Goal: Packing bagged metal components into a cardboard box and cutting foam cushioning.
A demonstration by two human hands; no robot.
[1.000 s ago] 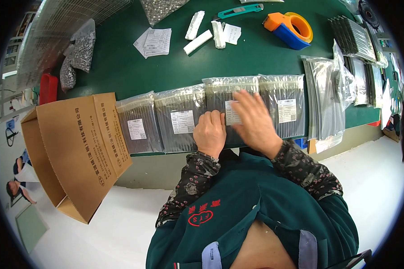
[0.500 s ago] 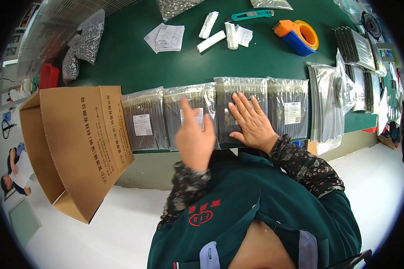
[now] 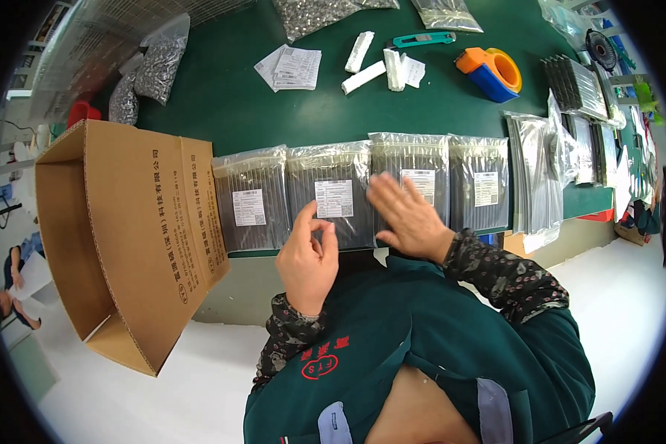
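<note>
Four sealed clear bags of dark, ribbed flat pieces lie side by side along the near table edge. My right hand (image 3: 411, 214), fingers stretched, is over the third bag (image 3: 411, 154) from the left, partly covering its white label (image 3: 419, 185); whether it presses or hovers I cannot tell. My left hand (image 3: 308, 259) is at the lower edge of the second bag (image 3: 329, 159), index finger and thumb apart, nothing visible in it. The leftmost bag (image 3: 251, 177) and the rightmost bag (image 3: 479, 159) also bear white labels.
A large open cardboard box (image 3: 137, 222) stands left of the bags. Behind lie paper labels (image 3: 297, 69), white foam strips (image 3: 364, 77), a teal box cutter (image 3: 423, 39) and a tape dispenser (image 3: 490, 74). More bagged pieces (image 3: 534, 174) lie right. A person (image 3: 15, 277) sits far left.
My left hand has drawn back toward me from the second bag, uncovering its label. My right hand has shifted slightly left, exposing the third bag's label. The whole view has moved a little.
</note>
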